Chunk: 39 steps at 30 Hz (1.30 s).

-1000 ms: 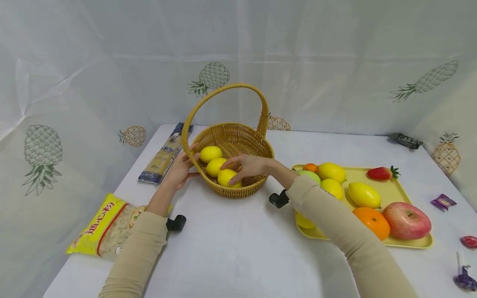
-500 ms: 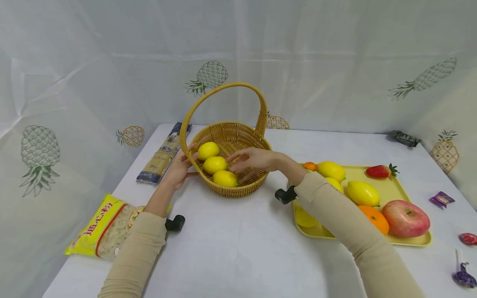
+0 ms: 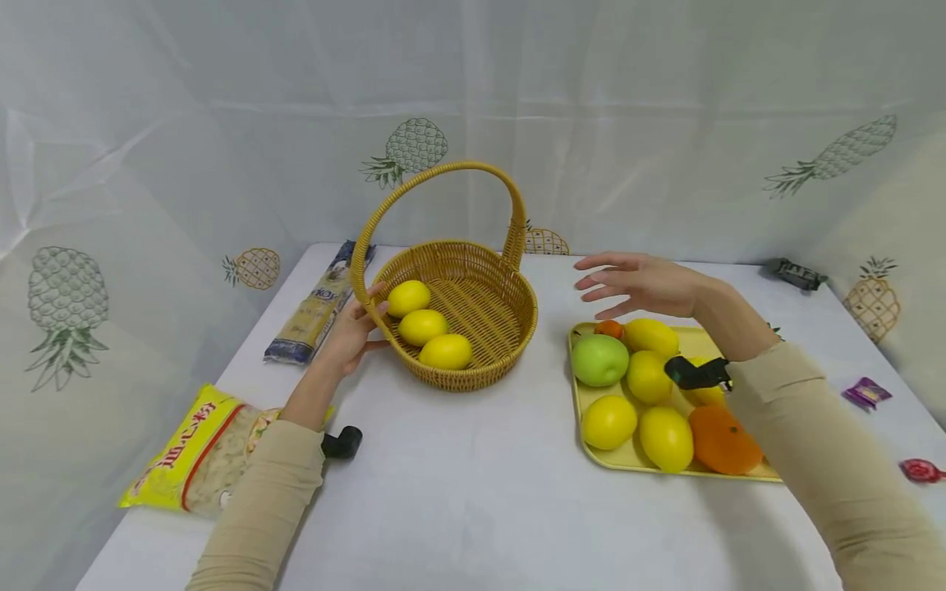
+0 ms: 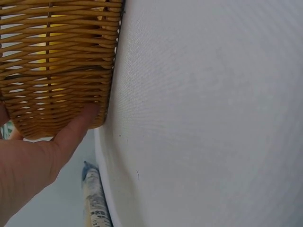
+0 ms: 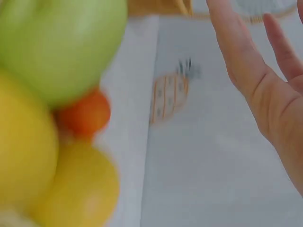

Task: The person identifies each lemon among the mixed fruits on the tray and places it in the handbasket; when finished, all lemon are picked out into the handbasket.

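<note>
My left hand (image 3: 351, 332) grips the left side of a wicker basket (image 3: 480, 308) by its handle base. In the left wrist view the thumb (image 4: 75, 130) presses the woven wall from outside. Three lemons lie along the basket's left side: one at the back (image 3: 409, 299), one in the middle (image 3: 423, 327), one in front (image 3: 447, 352). Over the far edge of a yellow tray (image 3: 589, 392) hovers my right hand (image 3: 650, 286), fingers spread and holding nothing. Below it are a green apple (image 3: 600, 360), an orange (image 3: 720, 442), a small orange-red fruit (image 3: 609, 328) and several lemons (image 3: 609, 422). My right forearm hides the tray's right part.
Left of the basket lie a long blue-and-tan packet (image 3: 314, 316) and a yellow bag of pale pieces (image 3: 222, 451). At the right are a dark packet (image 3: 796, 273), a purple wrapped candy (image 3: 866, 393) and a red candy (image 3: 920, 470). A pale curtain hangs behind.
My right hand has let go of the front lemon, left the basket and moved right to above the tray. My left hand stays on the basket.
</note>
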Tool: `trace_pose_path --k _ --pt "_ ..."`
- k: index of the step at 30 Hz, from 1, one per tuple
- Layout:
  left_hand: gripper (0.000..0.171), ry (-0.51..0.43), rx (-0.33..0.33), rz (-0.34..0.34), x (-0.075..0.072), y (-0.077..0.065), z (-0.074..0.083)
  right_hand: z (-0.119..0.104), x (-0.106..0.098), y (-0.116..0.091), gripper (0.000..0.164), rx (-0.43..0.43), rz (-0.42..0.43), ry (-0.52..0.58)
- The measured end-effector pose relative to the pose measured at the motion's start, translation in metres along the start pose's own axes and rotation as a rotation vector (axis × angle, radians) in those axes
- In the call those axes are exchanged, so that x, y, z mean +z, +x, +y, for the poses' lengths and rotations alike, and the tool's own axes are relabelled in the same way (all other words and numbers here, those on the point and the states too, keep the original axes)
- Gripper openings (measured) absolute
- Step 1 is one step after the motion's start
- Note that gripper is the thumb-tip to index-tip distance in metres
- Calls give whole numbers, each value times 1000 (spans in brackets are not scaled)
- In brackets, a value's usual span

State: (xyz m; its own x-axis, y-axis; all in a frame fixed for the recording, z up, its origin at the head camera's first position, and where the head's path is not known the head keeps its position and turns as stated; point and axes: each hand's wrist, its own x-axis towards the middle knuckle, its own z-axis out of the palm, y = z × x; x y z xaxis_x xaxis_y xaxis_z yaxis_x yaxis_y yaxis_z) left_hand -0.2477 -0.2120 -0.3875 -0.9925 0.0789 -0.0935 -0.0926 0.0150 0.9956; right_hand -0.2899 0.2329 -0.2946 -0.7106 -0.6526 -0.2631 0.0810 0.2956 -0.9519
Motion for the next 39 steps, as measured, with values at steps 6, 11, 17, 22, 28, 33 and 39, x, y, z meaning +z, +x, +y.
trace_pose_path --k 6,11,17,22,28,33,39 --pt "56 -8 -1 7 0 -2 2 25 -36 -49 36 -24 42 -60" --pt "56 -20 -4 3 2 -2 1 52 -62 -86 33 -44 45 -50" --pt "54 -20 1 9 1 -1 0 74 -76 -114 31 130 111 -143" --pt "55 1 4 -2 0 -1 0 83 -75 -123 47 240 58 -230" --pt "56 25 2 -8 -1 -2 0 82 -67 -119 60 328 -22 -322" --pt "56 20 1 -14 -1 -2 -1 78 -59 -114 63 406 -75 -369" --pt "57 10 -2 -16 -1 -2 -1 81 -57 -112 66 467 -78 -369"
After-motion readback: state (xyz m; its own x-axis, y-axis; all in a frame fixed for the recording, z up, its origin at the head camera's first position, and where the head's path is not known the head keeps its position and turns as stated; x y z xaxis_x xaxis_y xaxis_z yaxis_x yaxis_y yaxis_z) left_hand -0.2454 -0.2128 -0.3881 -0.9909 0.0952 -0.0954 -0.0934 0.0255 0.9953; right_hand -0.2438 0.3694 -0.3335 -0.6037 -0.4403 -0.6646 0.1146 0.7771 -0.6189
